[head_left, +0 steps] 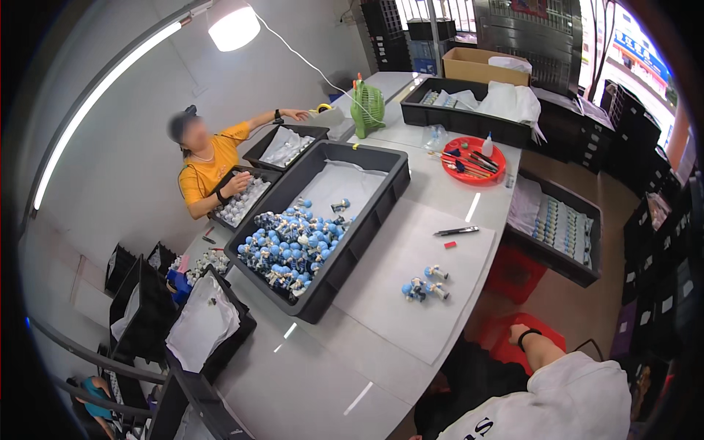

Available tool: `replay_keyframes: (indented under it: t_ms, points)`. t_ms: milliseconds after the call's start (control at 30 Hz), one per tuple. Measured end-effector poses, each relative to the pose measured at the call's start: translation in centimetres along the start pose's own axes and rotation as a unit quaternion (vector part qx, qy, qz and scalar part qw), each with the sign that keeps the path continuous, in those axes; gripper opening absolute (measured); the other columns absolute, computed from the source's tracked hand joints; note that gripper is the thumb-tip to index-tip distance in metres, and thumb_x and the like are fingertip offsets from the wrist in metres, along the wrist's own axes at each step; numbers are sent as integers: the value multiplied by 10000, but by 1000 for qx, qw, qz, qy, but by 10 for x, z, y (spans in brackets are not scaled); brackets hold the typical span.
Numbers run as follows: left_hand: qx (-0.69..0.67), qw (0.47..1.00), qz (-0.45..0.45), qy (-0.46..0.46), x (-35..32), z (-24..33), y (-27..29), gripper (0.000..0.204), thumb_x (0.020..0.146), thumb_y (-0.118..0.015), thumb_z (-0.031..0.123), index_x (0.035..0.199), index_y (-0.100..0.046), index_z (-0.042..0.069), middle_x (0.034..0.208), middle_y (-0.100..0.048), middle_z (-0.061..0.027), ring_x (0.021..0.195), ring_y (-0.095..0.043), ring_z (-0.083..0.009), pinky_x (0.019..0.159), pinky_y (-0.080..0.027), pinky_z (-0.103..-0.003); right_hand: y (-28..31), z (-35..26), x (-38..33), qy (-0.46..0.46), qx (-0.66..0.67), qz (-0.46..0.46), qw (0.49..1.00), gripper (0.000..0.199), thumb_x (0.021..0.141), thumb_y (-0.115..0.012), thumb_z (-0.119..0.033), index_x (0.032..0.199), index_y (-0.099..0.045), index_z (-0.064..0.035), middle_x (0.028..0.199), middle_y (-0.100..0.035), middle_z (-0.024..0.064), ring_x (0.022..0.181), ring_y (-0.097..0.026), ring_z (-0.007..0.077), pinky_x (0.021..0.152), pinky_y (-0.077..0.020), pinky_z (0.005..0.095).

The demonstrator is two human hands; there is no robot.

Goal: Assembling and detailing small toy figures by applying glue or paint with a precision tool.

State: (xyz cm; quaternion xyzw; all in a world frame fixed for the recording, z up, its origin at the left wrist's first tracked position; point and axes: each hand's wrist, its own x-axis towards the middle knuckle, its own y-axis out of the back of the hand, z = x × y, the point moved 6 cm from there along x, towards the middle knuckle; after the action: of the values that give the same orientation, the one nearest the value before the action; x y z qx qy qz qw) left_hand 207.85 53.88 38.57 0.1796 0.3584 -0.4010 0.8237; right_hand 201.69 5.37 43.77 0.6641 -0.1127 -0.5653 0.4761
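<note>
My right hand (519, 327), below a black wristband, is closed on the edge of a red plastic stool (547, 330) beside the table. My left hand is out of view. On the white paper sheet (381, 315) before me lie several small blue-haired figurines (415, 290). Farther up the sheet are a utility knife (456, 231) and a small red piece (450, 245). Left of the sheet, a large dark grey bin (355, 275) holds a heap of the same figurines, with a few lying loose on its paper lining.
Across the table, a person in yellow (214, 163) has one hand in a tray of white parts (246, 207). A green fan (367, 108) and a red tool dish (469, 178) stand farther back. At right sits a black tray (565, 270) of rowed pieces above another red stool (513, 277).
</note>
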Motion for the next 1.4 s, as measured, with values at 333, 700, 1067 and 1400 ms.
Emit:
replay_keyframes:
  t_ms: [333,700,1067,1400]
  points:
    - [-55,994,88,30,76,31,-11,283,853,-537,152,1078,-526,-21,1068,-560,-137,960,-525,-209,785,-432,-311,-49,76,79,-221,93,-21,971,947,587,-728,-287,1340,-178,-127,1370,-146,199,1240,-221,382,1008,-283,418]
    - [-83,984,112,108,134,76,-10,272,847,-544,140,1068,-534,-19,1069,-558,-138,954,-527,-209,777,-435,-308,-33,63,121,-374,281,-35,883,973,660,-693,-333,1380,-55,-183,1427,40,133,1267,-170,386,1026,-255,443]
    - [-166,965,127,157,100,74,-33,262,840,-550,129,1058,-542,-17,1071,-557,-138,949,-530,-210,768,-437,-305,-27,32,154,-215,142,-16,966,862,690,-663,-303,1352,-127,-164,1390,-58,142,1242,-221,370,997,-284,437]
    - [-222,955,171,101,119,105,8,252,835,-555,118,1048,-549,-15,1072,-555,-139,944,-532,-210,760,-440,-302,-9,-56,233,-7,82,49,995,764,717,-635,-276,1327,-193,-147,1355,-147,149,1219,-266,356,971,-311,433]
